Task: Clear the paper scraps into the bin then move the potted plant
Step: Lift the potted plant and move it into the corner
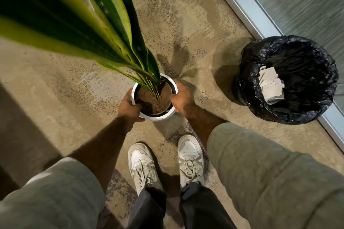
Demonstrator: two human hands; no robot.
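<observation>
The potted plant (158, 116) is a white round pot of brown soil with long green, yellow-edged leaves rising toward the camera at upper left. It sits just ahead of my shoes. My left hand (129, 107) grips the pot's left rim, thumb over the edge. My right hand (181, 96) grips the right rim. To the right stands the bin (286, 80), lined with a black bag, and white paper scraps (270, 84) lie inside it. I cannot tell whether the pot rests on the carpet or is lifted.
Beige patterned carpet (195, 24) covers the floor. A metal-framed glass wall (247, 7) runs diagonally along the right, just behind the bin. My white shoes (189, 160) stand right below the pot. The leaves block much of the upper left.
</observation>
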